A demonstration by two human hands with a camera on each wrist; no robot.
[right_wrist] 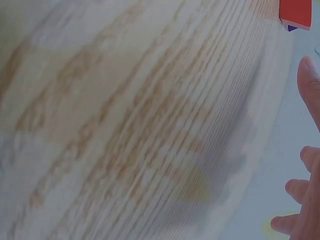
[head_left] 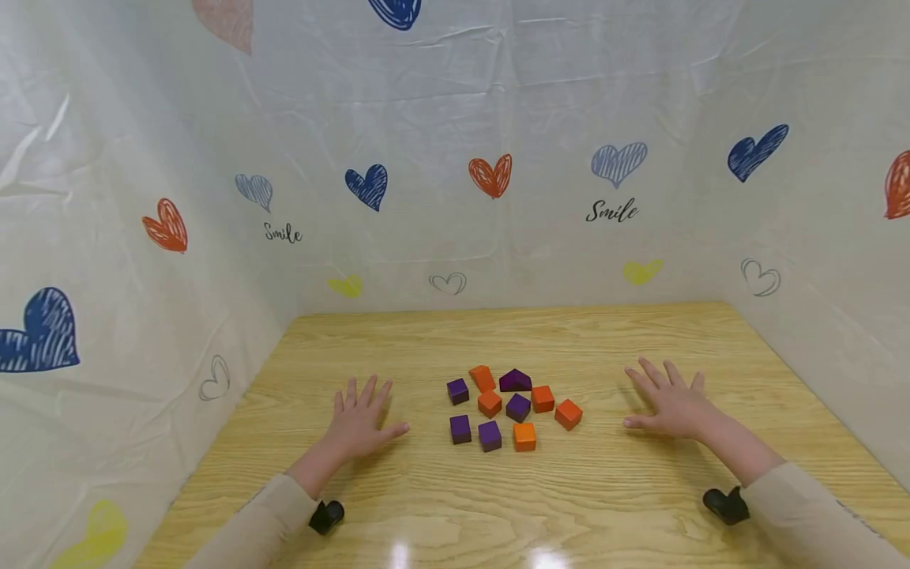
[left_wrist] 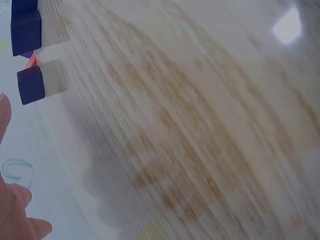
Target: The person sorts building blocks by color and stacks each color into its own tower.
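- Blocks (head_left: 518, 408), five purple and five orange, lie in a loose cluster around the middle of the wooden table (head_left: 455, 506), well apart from its left and right edges.
- Toward the table's far edge, the cluster has an orange wedge (head_left: 482, 378) and, right of it, a purple roof-shaped block (head_left: 515, 381).
- Farthest from that edge run two purple cubes (head_left: 460, 429) and a front orange cube (head_left: 524, 437).
- Left hand (head_left: 359, 427) is released and holds nothing, fingers spread, between the cluster and the table's left edge.
- Right hand (head_left: 671, 405) is likewise released, fingers fanned out, between the rightmost orange cube (head_left: 569, 415) and the table's right edge.
- Beige sleeves (head_left: 256, 518) cover both forearms, a black device (head_left: 327, 518) beside each cuff.
- Behind the far edge hangs a pale sheet (head_left: 426, 95) printed with hearts and "Smile".
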